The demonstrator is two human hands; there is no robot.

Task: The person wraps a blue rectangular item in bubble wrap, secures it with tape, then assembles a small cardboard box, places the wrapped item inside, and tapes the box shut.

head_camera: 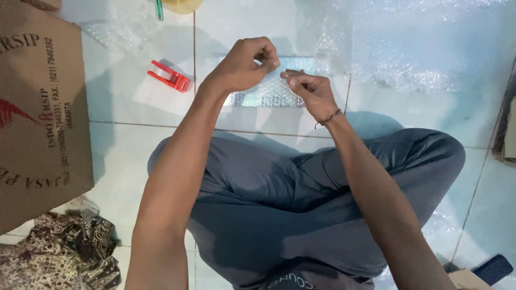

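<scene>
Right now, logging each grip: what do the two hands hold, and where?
Cannot be told: left hand and right hand pinch their fingertips together above a bubble-wrapped parcel; anything between them is too small to see.

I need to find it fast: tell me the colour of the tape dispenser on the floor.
Red; the tape dispenser lies on the pale tiled floor, clearest in the head view.

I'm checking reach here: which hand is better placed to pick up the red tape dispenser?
Probably the left hand: the tape dispenser lies on its side of the floor, while the right hand would have to cross over.
</scene>
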